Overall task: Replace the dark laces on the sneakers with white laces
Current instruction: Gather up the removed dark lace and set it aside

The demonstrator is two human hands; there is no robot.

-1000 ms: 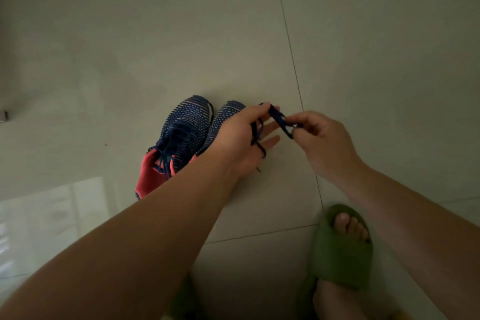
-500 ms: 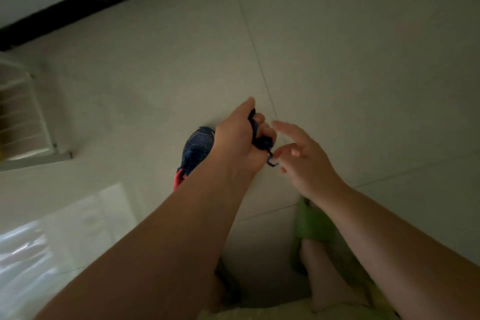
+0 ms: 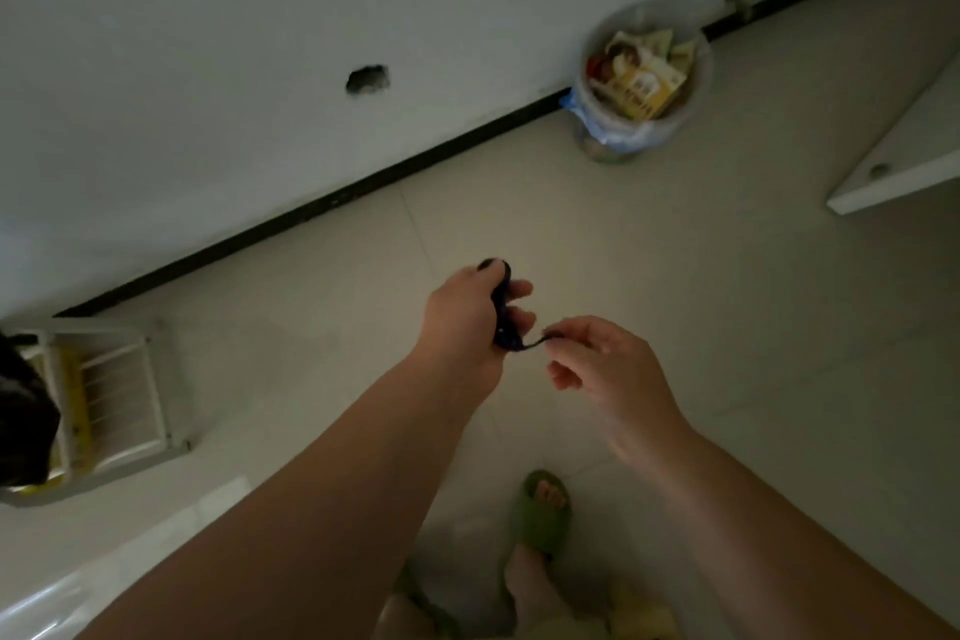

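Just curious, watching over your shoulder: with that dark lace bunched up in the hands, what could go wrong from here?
1. The dark lace is wadded in the left hand, and the right hand pinches only its tip. A pull might tighten the wad into a knot.
2. The sneakers are out of view now, so reaching back for them may mean fumbling.
3. The room is dim, so a dropped lace could be hard to spot.
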